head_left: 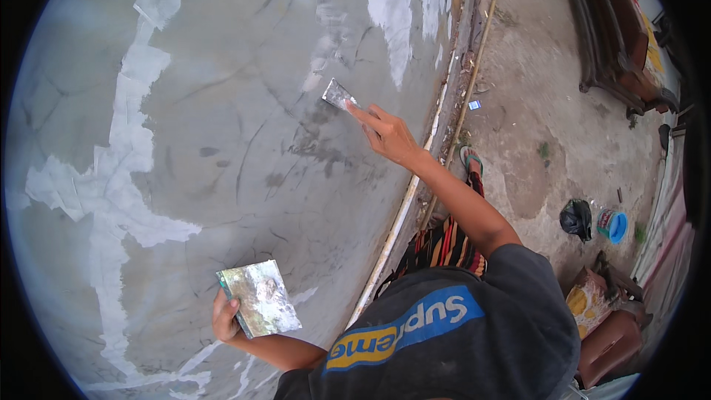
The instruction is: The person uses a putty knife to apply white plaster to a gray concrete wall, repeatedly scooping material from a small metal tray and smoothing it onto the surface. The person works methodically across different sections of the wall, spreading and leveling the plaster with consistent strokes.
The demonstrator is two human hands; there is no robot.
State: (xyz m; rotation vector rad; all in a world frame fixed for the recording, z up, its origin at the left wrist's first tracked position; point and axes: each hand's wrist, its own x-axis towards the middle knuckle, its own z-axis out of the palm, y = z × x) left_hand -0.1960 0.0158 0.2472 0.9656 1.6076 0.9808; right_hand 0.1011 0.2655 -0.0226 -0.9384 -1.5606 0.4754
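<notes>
scraper point(338, 94) edge by wall point(215, 111) — open grey leftward

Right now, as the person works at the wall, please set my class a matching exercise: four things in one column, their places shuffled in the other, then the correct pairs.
Things
1. Small flat scraper with a smeared metal blade
2. Flat rectangular board smeared with pale paste
3. Long thin tan pole
4. Crumpled black plastic bag

Places
A. Beside a small round bucket with a bright blue inside
B. In the left hand
C. In the right hand
D. Along the foot of the grey, white-patched wall

Pairs: 1-C, 2-B, 3-D, 4-A
</notes>
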